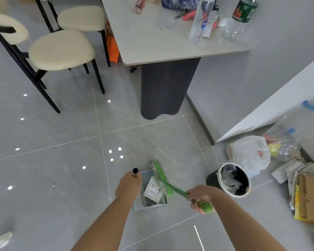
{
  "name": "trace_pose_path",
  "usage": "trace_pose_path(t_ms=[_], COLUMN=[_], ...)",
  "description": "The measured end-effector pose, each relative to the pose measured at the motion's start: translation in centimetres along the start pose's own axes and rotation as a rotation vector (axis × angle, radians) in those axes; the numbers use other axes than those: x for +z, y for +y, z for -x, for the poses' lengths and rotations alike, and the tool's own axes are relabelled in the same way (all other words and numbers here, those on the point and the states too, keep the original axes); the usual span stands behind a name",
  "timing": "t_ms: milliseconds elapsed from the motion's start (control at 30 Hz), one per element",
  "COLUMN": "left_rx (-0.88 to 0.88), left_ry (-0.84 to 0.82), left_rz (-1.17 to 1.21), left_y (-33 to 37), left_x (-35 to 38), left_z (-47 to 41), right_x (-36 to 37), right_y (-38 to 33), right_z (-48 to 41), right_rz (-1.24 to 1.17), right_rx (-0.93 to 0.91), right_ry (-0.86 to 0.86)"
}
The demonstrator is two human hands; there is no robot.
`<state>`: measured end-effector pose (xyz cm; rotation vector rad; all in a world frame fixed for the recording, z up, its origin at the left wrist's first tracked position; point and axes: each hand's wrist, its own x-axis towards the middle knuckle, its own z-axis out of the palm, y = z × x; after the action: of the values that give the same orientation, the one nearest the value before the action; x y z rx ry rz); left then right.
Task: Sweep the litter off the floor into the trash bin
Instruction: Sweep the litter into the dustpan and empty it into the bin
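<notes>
Both hands are busy here. The left hand (pixel 128 185) is curled round the top of the dustpan's metal tube handle (pixel 135 172), and the right hand (pixel 200 198) is wrapped tight round the fat end of the green broom (pixel 172 188).

The floor (pixel 53 142) is big glossy grey tile, shiny enough to throw the ceiling lights back, so light stuff probably skates on it. On the far side is a pale slab table (pixel 152 44) on a ribbed dark pedestal. The trash bin (pixel 233 180) sits just right of the right hand: a small round dark tub with a white rim, already holding crinkly clear plastic. The dustpan (pixel 150 201) lies on the tile between the hands, pale plastic with a comb of teeth along its left side. The litter, a flat white wrapper (pixel 153 190), is in the pan with the broom head over it.

My worry is that the wrapper looks featherlight, so a quick lift or tilt could float it right back out. The bin mouth is narrow and crowded too, so a sloppy tip likely dumps the wrapper beside it. There's also a crumpled white scrap (pixel 3 240) near left, well apart from all this and easy to forget.
</notes>
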<state>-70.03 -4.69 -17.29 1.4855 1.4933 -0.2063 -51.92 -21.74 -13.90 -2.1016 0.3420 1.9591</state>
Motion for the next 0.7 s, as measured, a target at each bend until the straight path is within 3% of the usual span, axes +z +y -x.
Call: trace_pose_path(t_ms=[100, 333, 600, 700], left_rx=[0.02, 0.06, 0.035, 0.045], left_ry=[0.021, 0.042, 0.148, 0.163], left_rz=[0.007, 0.035, 0.147, 0.179], left_y=[-0.1, -1.1, -5.3, -6.7], left_x=[-0.1, -0.5, -4.1, -6.9], left_z=[0.2, -0.1, 0.7, 2.1], right_x=[-0.1, -1.7, 2.0, 6.1], right_y=[0.3, 2.0, 0.9, 1.2], right_z=[1.1, 4.2, 10.2, 11.3], right_rz=[-0.034, -0.295, 0.09, 0.062], right_rx=[0.018, -0.016, -0.143, -0.227], right_ry=[-0.115, -0.147, 0.023, 0.086])
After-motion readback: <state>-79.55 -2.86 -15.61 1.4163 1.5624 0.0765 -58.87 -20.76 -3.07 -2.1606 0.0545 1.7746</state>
